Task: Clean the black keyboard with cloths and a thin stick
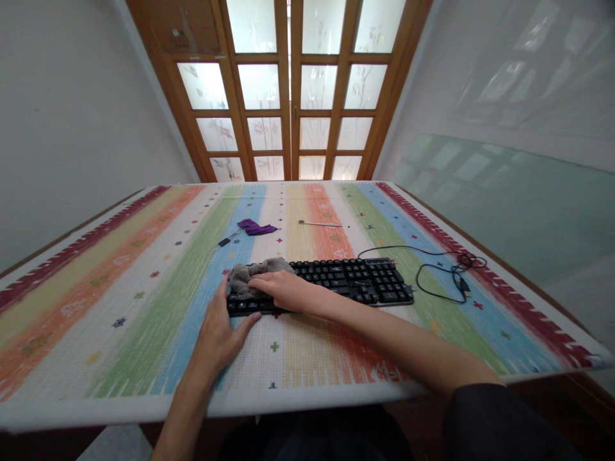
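A black keyboard (355,274) lies flat on the striped tablecloth, its left end partly covered by a crumpled grey cloth (243,276). My left hand (221,326) grips the keyboard's left end, with the thumb along the front edge and the fingers at the side. Reaching across from the right, my right hand (283,288) presses the grey cloth onto the left-hand keys. Its fingers are closed on the cloth, and some fingertips are hidden in the folds.
A thin black cable (435,296) runs from the keyboard into a loose coil at right. Behind the keyboard lie a purple cloth (257,228), a small black-ended item (224,242) and a thin toothbrush-like brush (321,224). A glass panel (480,192) leans against the right wall.
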The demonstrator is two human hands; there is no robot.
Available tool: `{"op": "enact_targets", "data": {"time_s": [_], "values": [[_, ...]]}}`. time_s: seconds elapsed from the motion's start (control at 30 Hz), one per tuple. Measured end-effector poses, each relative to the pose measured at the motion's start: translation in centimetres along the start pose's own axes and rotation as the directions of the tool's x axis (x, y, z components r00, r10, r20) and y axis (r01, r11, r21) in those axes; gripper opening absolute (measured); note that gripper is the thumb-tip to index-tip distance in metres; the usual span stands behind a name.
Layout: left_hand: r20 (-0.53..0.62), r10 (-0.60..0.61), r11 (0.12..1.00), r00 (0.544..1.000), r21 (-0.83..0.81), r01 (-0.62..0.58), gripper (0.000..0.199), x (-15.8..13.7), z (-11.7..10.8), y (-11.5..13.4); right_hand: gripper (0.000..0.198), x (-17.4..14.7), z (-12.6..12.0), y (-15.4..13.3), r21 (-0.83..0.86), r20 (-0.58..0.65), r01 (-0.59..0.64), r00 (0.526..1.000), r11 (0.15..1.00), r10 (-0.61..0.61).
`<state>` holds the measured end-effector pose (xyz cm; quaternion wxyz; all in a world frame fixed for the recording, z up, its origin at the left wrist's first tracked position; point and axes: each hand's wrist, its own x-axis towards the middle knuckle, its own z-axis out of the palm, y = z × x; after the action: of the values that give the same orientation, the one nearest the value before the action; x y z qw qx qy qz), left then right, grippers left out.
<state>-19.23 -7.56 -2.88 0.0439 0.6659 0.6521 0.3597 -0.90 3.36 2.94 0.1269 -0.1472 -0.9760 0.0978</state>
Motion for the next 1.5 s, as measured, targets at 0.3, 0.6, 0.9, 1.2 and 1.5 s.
{"op": "enact_targets", "data": {"time_s": [0.3,0.6,0.9,1.2,1.5], "values": [[0.073,0.023,0.996,0.997,0.088,-0.029,0.083,-0.1,0.0,-0.4,0.038,-3.1,-0.3,-0.6,-0.015,-0.035,-0.101,0.994,0.995,0.1],[0.076,0.035,0.995,0.997,0.09,-0.042,0.083,-0.2,0.1,-0.4,0.039,-6.9,-0.8,-0.7,0.013,-0.096,-0.22,0.971,0.975,0.22],[0.086,0.02,0.997,0.996,0.068,-0.025,0.081,-0.1,-0.1,-0.1,0.043,-9.8,-1.1,-0.9,-0.015,-0.154,-0.368,0.919,0.93,0.362],[0.084,0.029,0.997,0.996,0.072,-0.035,0.081,-0.1,-0.2,0.0,0.039,-13.5,-1.1,-0.5,-0.135,-0.24,-0.472,0.869,0.871,0.433],[0.075,0.03,0.995,0.997,0.088,-0.036,0.08,0.0,0.0,0.0,0.022,-16.2,-3.0,-0.1,-0.167,-0.287,-0.526,0.835,0.834,0.47]]}}
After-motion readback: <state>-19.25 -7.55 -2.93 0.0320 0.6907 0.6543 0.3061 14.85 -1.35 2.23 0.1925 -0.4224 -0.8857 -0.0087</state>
